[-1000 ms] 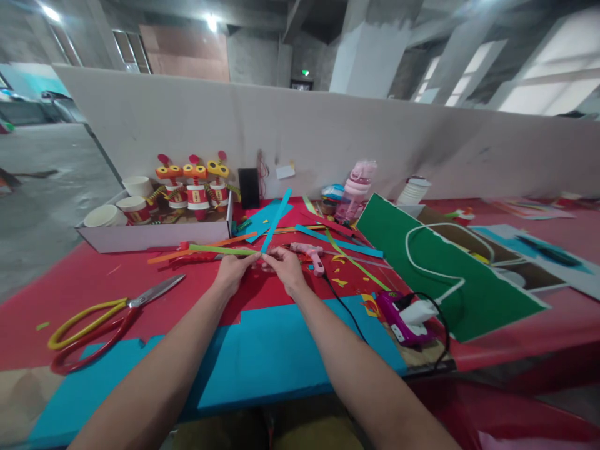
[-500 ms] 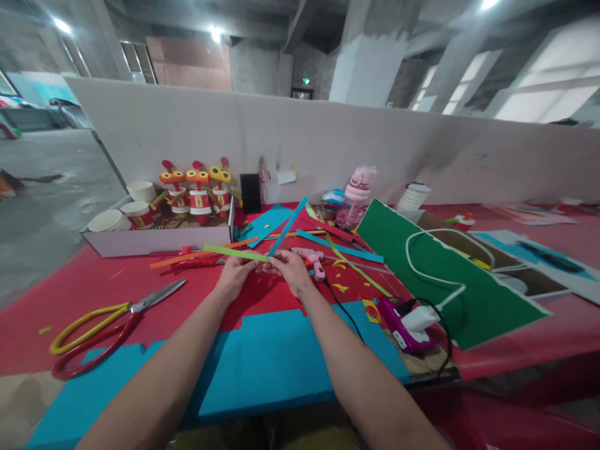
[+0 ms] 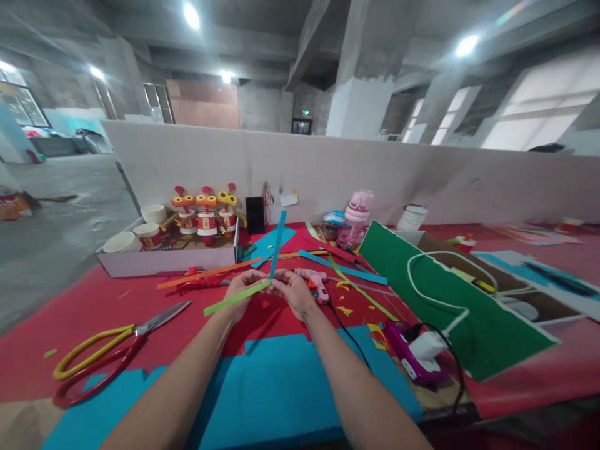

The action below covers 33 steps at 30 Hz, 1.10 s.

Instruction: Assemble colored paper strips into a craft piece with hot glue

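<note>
Both hands meet over the red tabletop. My left hand point(image 3: 244, 290) is closed at the joined ends of two paper strips. My right hand point(image 3: 293, 290) pinches the same corner from the other side. The green strip point(image 3: 234, 299) slants down to the left across my left hand, and the blue strip point(image 3: 278, 244) points up and away. Just right of my right hand lies a pink glue gun point(image 3: 319, 285). An orange strip point(image 3: 210, 272) rests on the table beyond my left hand. Fingertips partly hide the strips' meeting point.
Large scissors point(image 3: 122, 350) lie at the left. A white box point(image 3: 169, 264) holds cups and three paper-cup figures. Blue card point(image 3: 281, 381) spans the front edge. At the right are a purple power strip point(image 3: 415, 356), a green board point(image 3: 440, 306) and a pink bottle point(image 3: 356, 219).
The green strip has swung lower at its left end, and the blue strip now stands more upright. Both hands still hold the joined ends. The camera view has tilted upward.
</note>
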Each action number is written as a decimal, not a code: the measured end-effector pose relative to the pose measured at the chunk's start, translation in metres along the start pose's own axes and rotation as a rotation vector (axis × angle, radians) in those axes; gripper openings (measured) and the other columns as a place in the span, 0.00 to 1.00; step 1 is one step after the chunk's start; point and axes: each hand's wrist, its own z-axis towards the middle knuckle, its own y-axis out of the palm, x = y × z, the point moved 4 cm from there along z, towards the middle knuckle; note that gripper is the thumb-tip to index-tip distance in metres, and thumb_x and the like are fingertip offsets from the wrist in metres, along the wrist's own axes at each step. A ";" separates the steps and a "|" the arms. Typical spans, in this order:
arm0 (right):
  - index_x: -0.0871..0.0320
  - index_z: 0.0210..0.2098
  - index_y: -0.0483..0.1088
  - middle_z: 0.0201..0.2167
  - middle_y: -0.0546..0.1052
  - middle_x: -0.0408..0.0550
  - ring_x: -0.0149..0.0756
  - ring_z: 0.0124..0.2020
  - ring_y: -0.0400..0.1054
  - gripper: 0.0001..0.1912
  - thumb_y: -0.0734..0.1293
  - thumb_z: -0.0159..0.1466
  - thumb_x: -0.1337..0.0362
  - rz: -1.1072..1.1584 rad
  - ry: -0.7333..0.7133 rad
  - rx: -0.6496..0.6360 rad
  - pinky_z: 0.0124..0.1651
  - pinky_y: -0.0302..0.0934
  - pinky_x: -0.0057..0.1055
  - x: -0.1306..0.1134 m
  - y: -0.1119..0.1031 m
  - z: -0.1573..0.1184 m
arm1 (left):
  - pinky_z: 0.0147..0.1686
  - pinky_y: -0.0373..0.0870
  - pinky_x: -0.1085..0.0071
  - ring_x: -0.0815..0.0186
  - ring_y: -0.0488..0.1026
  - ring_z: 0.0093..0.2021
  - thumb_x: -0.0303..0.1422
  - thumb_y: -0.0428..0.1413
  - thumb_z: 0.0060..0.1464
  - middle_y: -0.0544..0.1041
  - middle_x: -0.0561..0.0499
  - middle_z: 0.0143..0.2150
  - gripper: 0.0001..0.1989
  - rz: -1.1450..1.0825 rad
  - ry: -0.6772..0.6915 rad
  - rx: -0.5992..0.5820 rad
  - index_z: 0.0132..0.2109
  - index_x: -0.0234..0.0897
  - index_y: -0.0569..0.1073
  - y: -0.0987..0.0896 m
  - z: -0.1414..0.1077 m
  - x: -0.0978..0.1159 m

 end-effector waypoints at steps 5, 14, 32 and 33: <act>0.56 0.37 0.66 0.26 0.74 0.39 0.28 0.26 0.70 0.19 0.74 0.49 0.62 0.086 0.050 -0.045 0.37 0.67 0.31 -0.004 0.004 -0.005 | 0.34 0.69 0.70 0.66 0.74 0.30 0.35 0.65 0.40 0.78 0.47 0.32 0.14 0.042 -0.027 -0.010 0.36 0.32 0.77 -0.001 0.000 -0.001; 0.56 0.35 0.65 0.25 0.73 0.38 0.27 0.25 0.69 0.18 0.74 0.48 0.62 0.128 0.041 -0.029 0.38 0.66 0.31 0.000 0.003 -0.005 | 0.28 0.65 0.73 0.68 0.69 0.26 0.37 0.61 0.44 0.74 0.51 0.25 0.10 0.357 0.185 0.045 0.29 0.33 0.74 0.000 0.001 0.008; 0.53 0.38 0.69 0.31 0.70 0.40 0.28 0.31 0.65 0.15 0.72 0.51 0.63 0.197 -0.034 -0.192 0.40 0.66 0.30 -0.021 0.006 -0.013 | 0.27 0.57 0.74 0.70 0.61 0.23 0.34 0.51 0.52 0.64 0.56 0.22 0.07 0.707 0.320 0.257 0.29 0.38 0.64 -0.020 0.002 0.011; 0.52 0.38 0.69 0.31 0.70 0.40 0.28 0.30 0.65 0.16 0.73 0.51 0.63 0.205 -0.029 -0.189 0.42 0.66 0.32 -0.022 0.005 -0.014 | 0.27 0.57 0.74 0.69 0.61 0.24 0.34 0.51 0.52 0.64 0.56 0.22 0.07 0.730 0.324 0.262 0.28 0.38 0.64 -0.021 0.002 0.011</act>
